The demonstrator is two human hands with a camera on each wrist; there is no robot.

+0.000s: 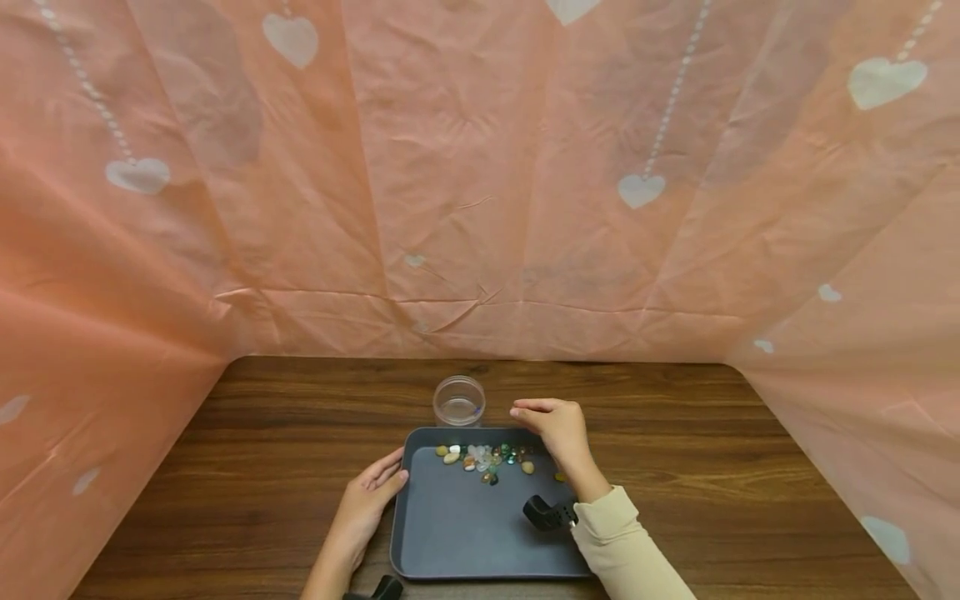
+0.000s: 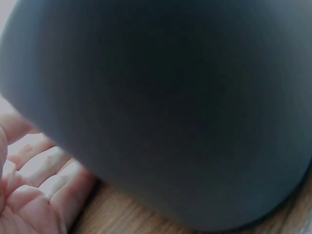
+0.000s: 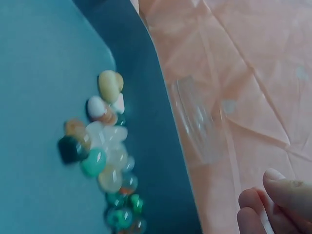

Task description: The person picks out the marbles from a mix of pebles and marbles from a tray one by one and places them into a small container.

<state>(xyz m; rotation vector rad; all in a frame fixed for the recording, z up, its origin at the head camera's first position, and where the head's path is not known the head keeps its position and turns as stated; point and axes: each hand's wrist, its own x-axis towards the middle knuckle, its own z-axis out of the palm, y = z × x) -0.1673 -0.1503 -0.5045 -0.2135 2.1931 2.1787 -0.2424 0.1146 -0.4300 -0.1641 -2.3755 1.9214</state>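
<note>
A dark grey tray (image 1: 465,533) lies on the wooden table (image 1: 262,467). Several small coloured stones (image 1: 483,458) are bunched at its far end, and they show blurred in the right wrist view (image 3: 102,146). A clear empty jar (image 1: 459,401) stands just beyond the tray's far rim (image 3: 146,97). My left hand (image 1: 393,473) rests with relaxed fingers (image 2: 44,175) against the tray's left wall (image 2: 170,122). My right hand (image 1: 519,409) hovers over the tray's far right corner, right of the jar (image 3: 200,122). Its fingertips (image 3: 287,187) are drawn together, and whether they pinch a stone is hidden.
Peach sheeting with white hearts (image 1: 480,208) walls in the table at the back and both sides. Bare wood lies left and right of the tray. Black wrist mounts (image 1: 547,512) sit on both forearms.
</note>
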